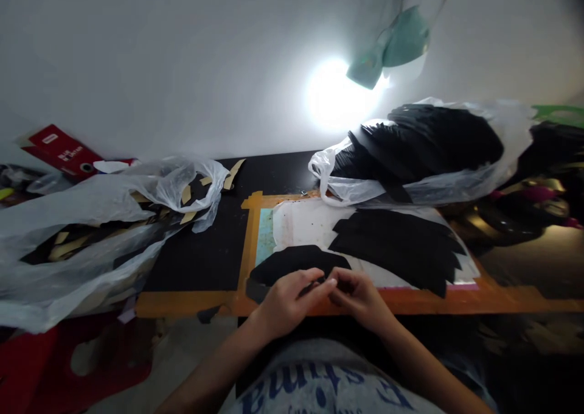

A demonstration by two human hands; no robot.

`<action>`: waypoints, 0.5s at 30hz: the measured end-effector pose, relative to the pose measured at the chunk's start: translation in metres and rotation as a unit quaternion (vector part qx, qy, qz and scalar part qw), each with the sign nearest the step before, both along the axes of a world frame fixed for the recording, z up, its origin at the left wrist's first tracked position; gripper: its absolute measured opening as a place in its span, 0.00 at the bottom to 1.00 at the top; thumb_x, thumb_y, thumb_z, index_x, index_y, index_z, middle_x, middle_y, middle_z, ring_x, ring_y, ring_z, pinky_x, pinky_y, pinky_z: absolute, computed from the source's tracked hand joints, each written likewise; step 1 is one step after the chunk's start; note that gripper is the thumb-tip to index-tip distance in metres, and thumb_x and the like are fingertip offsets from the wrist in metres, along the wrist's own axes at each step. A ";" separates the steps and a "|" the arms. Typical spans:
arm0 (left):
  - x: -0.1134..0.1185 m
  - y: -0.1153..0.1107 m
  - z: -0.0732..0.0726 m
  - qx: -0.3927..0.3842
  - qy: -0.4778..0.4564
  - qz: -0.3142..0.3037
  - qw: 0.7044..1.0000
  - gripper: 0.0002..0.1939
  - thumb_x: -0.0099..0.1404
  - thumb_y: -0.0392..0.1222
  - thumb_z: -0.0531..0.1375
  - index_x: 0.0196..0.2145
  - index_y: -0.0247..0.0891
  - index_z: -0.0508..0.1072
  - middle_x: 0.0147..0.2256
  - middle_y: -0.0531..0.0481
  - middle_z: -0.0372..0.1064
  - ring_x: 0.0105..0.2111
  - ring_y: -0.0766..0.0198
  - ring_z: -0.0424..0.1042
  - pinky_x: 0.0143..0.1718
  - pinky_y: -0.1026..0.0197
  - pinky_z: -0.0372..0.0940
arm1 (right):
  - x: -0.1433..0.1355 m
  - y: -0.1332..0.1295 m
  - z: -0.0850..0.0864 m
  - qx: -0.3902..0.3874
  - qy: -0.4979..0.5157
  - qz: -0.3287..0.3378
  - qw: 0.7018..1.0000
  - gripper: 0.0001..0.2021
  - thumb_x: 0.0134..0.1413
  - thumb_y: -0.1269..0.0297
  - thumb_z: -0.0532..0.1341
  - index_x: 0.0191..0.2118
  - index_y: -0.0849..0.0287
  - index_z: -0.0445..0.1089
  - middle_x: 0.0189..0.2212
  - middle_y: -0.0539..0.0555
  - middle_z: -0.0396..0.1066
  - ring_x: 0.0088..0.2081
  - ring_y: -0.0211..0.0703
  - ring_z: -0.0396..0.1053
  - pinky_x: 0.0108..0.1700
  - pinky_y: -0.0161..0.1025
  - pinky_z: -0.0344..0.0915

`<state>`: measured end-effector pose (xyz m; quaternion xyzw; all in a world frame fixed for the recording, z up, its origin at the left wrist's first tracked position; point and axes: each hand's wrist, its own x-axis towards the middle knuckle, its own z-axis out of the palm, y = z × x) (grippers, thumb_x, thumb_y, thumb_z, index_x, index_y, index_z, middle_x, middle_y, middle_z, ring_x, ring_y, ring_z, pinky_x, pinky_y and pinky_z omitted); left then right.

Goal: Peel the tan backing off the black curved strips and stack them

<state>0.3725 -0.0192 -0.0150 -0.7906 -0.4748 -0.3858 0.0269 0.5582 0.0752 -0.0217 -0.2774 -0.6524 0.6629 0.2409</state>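
Close together at the table's front edge are my left hand (292, 301) and my right hand (358, 295), their fingertips nearly meeting. The fingers of both are bent in a pinch; anything between them is too small and dark to make out. Just behind my left hand lies a dark piece (298, 260) with a curved outline. To the right, a fanned stack of black pieces (396, 243) rests on a white sheet (301, 222), which is bordered by orange tape (249, 243).
An open plastic bag (104, 189) with tan and black scraps spreads over the left side. Another bag (497, 176) at the back right holds many black pieces (451, 137). A red box (61, 149) leans at the back left. Green cup-like shapes (406, 39) hang above.
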 end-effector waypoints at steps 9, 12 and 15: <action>-0.016 -0.004 -0.003 0.066 -0.083 0.052 0.993 0.11 0.69 0.31 0.63 0.47 0.41 0.79 0.44 0.45 0.76 0.44 0.62 0.78 0.46 0.61 0.76 | 0.001 0.009 -0.023 -0.200 0.099 -0.044 0.974 0.24 0.49 0.42 0.71 0.28 0.57 0.66 0.28 0.53 0.72 0.26 0.39 0.66 0.29 0.36 0.64; -0.034 -0.015 -0.010 0.046 -0.099 0.132 0.985 0.14 0.67 0.29 0.64 0.47 0.45 0.80 0.39 0.49 0.77 0.43 0.61 0.77 0.47 0.58 0.75 | 0.024 0.030 -0.039 -0.160 0.121 -0.193 0.961 0.21 0.57 0.38 0.63 0.34 0.53 0.68 0.37 0.56 0.75 0.36 0.49 0.74 0.37 0.46 0.72; -0.046 -0.029 -0.020 -0.026 -0.150 0.173 0.973 0.13 0.68 0.31 0.63 0.46 0.46 0.81 0.36 0.49 0.77 0.40 0.61 0.77 0.43 0.60 0.74 | 0.062 0.057 -0.049 -0.096 0.140 -0.287 0.943 0.20 0.60 0.41 0.62 0.31 0.52 0.62 0.26 0.49 0.65 0.28 0.42 0.68 0.35 0.45 0.73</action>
